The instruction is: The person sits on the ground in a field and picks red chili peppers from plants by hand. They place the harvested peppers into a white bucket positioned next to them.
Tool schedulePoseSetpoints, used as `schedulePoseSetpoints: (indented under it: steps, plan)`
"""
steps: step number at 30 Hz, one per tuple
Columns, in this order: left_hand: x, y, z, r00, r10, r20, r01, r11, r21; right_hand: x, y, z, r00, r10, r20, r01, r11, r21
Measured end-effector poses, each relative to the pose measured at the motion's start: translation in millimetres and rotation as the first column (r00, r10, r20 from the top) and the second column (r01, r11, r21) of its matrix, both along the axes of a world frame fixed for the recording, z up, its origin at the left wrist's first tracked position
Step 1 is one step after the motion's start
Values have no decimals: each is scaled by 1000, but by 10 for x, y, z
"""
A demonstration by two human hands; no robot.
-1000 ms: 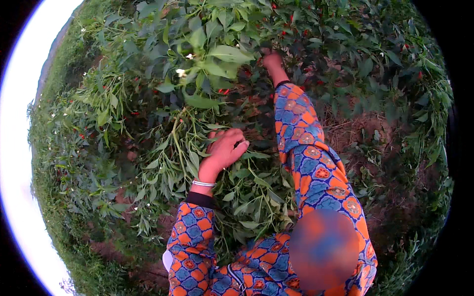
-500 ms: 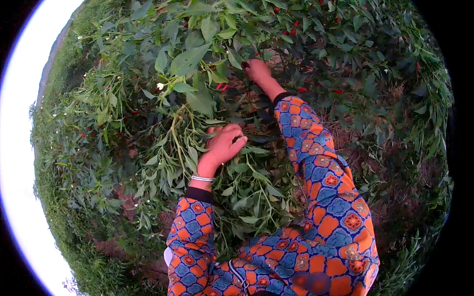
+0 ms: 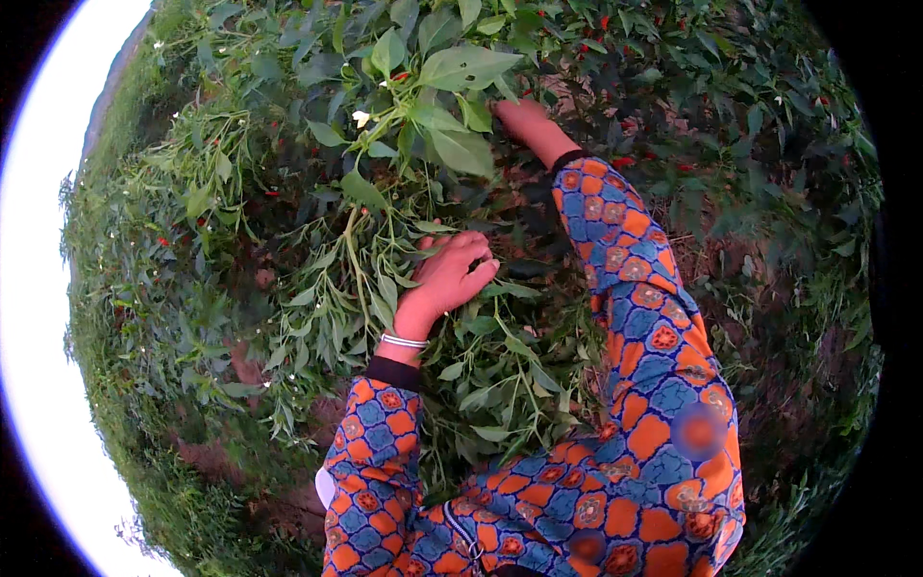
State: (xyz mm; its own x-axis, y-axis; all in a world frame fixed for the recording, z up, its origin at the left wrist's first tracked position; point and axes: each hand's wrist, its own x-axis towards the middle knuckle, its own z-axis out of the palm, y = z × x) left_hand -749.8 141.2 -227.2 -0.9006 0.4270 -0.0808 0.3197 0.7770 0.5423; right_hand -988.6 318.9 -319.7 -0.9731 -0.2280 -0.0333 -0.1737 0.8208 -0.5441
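Note:
My left hand [image 3: 448, 275] is in the middle of the foliage, fingers curled and thumb drawn toward them. A dark gap shows between thumb and fingers; what lies inside cannot be made out. Beside it hangs a leafy green branch [image 3: 354, 260]. Farther off and to the right, my right hand [image 3: 528, 123] reaches into a chilli plant [image 3: 465, 67], its fingertips hidden behind leaves. A white flower [image 3: 361, 118] and a small red chilli [image 3: 401, 76] show on that plant, left of my right hand.
Dense chilli plants surround me on all sides. More red chillies [image 3: 623, 162] hang to the right of my right wrist. Cut or drooping leafy stems [image 3: 519, 385] lie against my front. Brown soil [image 3: 207, 460] shows through at the lower left.
My right hand has moved slightly right and away from me, its fingers now behind leaves. The leafy top with the white flower has shifted right. My left hand has moved a little right.

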Motion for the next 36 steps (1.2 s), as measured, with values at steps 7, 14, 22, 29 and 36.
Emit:
schedulePoseSetpoints:
  steps: [7, 14, 22, 29, 36]
  plan:
    - [3, -12, 117, 994, 13, 109, -4, 997, -83, 7, -181, -195, 984, 86, -154, -57, 981, 185]
    - [-108, -23, -13, 992, -67, 108, 70, 997, -17, 200, 379, -644, 763, 570, 304, 532, -286, -797]
    - [-71, -102, -106, 997, -45, 70, 42, 998, 47, 2019, 395, 722, 757, 449, 474, 607, -216, -765]
    - [-106, -74, -104, 998, -58, 16, 59, 998, -7, 1951, 1331, 688, 885, -465, 14, 330, 607, -723]
    - [-105, -77, -115, 998, -49, 24, 51, 997, -58, 1433, 1277, 413, 915, -375, -146, 335, 911, -240]
